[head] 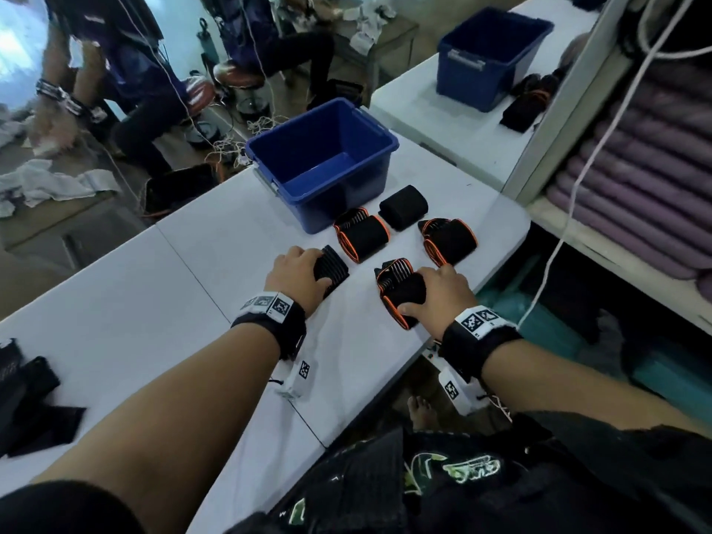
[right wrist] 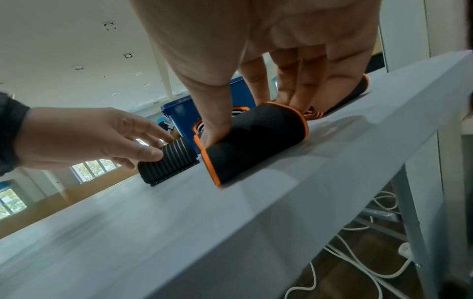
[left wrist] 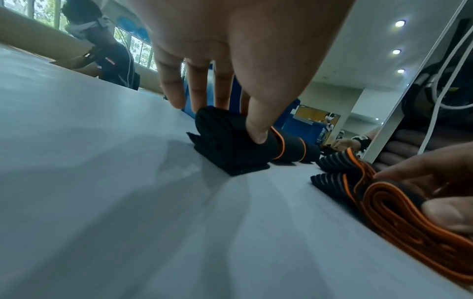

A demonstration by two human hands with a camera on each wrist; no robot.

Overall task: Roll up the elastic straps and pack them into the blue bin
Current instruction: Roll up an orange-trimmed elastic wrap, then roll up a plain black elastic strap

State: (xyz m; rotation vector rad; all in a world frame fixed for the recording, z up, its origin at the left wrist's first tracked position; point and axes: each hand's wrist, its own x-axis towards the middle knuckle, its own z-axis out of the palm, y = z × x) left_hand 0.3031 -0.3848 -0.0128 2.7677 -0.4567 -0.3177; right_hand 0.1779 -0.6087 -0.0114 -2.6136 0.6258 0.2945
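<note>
Your left hand (head: 294, 275) has its grip closed on a plain black rolled strap (head: 332, 268), thumb on the near side and fingers (left wrist: 171, 89) curled over the far side, the roll resting on the white surface (head: 192, 264). Your right hand (head: 439, 294) holds an orange-edged rolled strap (head: 400, 292) the same way, thumb pressed into its near end, fingers down behind it; this roll sits close to the surface's near edge. The two rolls lie side by side, near each other but apart.

Beyond your hands three more rolled straps rest on the surface: an orange-trimmed one (head: 362, 235) just in front of the blue bin (head: 321, 161), a plain black one (head: 402, 206) to its right, and another orange-trimmed one (head: 449, 240) further right. The bin stands open at the far side of the surface, and no strap shows inside it.

At the left end of the surface lie loose, unrolled black straps (head: 31, 402). To the right stand shelves with stacked purple mats (head: 647, 179).
</note>
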